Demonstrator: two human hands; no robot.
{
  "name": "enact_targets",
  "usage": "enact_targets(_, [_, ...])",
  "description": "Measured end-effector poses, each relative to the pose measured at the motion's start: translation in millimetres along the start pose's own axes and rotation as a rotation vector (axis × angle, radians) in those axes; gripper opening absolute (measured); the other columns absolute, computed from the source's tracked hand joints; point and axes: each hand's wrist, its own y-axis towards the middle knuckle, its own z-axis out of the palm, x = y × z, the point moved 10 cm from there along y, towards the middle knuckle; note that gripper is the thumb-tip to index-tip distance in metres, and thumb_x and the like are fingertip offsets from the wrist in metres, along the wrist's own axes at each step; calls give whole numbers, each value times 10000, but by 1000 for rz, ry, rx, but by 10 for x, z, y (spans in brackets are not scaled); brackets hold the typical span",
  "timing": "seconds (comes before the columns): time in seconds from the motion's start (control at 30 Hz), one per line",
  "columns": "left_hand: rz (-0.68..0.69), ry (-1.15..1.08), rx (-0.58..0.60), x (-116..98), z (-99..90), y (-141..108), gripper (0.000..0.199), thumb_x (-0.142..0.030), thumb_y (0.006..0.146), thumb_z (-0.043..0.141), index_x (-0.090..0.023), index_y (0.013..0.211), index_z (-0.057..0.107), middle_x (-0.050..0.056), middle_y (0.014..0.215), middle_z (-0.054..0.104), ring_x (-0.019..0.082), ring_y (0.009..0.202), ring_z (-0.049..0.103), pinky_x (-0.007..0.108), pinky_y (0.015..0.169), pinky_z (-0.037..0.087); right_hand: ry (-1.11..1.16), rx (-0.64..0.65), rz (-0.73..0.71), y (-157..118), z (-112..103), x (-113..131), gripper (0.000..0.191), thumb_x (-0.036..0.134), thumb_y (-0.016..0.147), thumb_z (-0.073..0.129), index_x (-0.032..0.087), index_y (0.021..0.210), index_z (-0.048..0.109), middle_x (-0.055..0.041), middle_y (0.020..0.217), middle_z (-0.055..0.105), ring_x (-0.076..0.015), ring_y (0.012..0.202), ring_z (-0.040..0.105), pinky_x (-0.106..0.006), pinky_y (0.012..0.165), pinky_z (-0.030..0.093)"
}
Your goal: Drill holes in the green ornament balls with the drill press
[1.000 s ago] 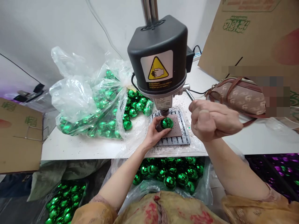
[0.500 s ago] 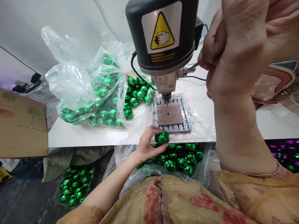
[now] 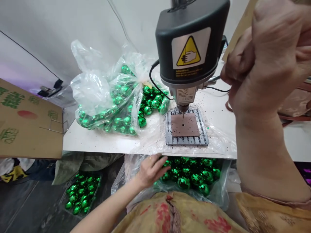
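Observation:
My left hand (image 3: 153, 170) is over the near edge of the table, at the left side of a plastic-lined heap of shiny green balls (image 3: 184, 182). Its fingers are apart and slightly bent, and no ball shows in its grasp. My right hand (image 3: 245, 64) is closed around the metal lever (image 3: 215, 78) on the side of a black drill press (image 3: 188, 48). Under the drill bit (image 3: 183, 115) lies a brown square plate (image 3: 190, 127) with a small dark hole, on a grey slotted base (image 3: 204, 141). Dark crumbs are scattered over both.
A clear plastic bag (image 3: 92, 94) of green balls spills onto the white table (image 3: 102, 144). A cardboard box (image 3: 31, 123) stands at the left. On the floor is a clear tub (image 3: 84, 194) of green balls. Purple balls (image 3: 306, 171) show at the right edge.
The green ball that my left hand held is gone from its fingers, and that hand has lowered toward the heap. My right hand stays on the lever. The view has shifted.

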Motion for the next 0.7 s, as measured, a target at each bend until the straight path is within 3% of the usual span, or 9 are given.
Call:
enact_targets(0.07, [-53,69,-140,321,-180,495,300,-186,963,580,-255,1254,602,74,1017,729,204,871,725,315,755,598,-13,-21,3,-18,-16,40,465,313,939,592,201,534,391,33,501,331,-61,464,318,-310,525,186])
enact_targets(0.13, [-159,126,-162,772,-194,1011,279,-109,970,486,-222,1167,648,88,1004,713,219,930,696,343,826,575,-23,-28,-27,-27,-14,95,463,269,950,559,206,517,409,31,473,321,-76,447,325,-319,527,182])
enact_targets(0.23, [-338,240,-21,1472,32,1646,415,-18,888,503,-195,1225,667,155,1266,659,311,1171,606,463,1012,495,-42,-20,-64,-24,18,140,474,258,942,565,211,491,425,27,444,328,-85,433,328,-328,528,172])
enact_targets(0.3, [-382,255,151,1771,292,1904,460,-64,869,578,-181,1309,643,187,1300,633,371,1219,558,515,1030,458,-28,-38,-88,-17,23,165,472,210,928,558,208,483,402,32,435,309,-78,430,318,-330,527,162])
enact_targets(0.37, [-412,276,294,1939,506,2006,420,-135,890,602,-163,1306,652,204,1215,645,397,1185,558,525,1004,449,2,-59,-117,-12,27,192,475,167,918,543,204,481,359,40,432,272,-66,424,306,-327,521,155])
enact_targets(0.47, [-441,287,364,2020,634,1980,376,-159,874,636,-184,1247,678,188,1180,614,387,1118,586,495,963,449,47,-47,-153,-5,61,218,483,153,916,543,190,479,342,47,439,244,-46,416,283,-317,511,158])
enact_targets(0.57, [-453,185,316,2026,619,1863,411,-98,793,696,-204,1191,677,175,1252,567,370,1095,600,470,948,451,72,-39,-163,0,65,212,477,134,912,544,182,484,340,48,441,242,-41,419,286,-308,511,164])
enact_targets(0.7, [-509,47,207,2074,454,1692,313,-139,807,697,-181,1116,669,142,1122,605,293,967,622,418,897,483,91,-46,-186,3,39,209,480,137,904,561,176,476,347,51,420,259,-43,404,310,-299,493,168])
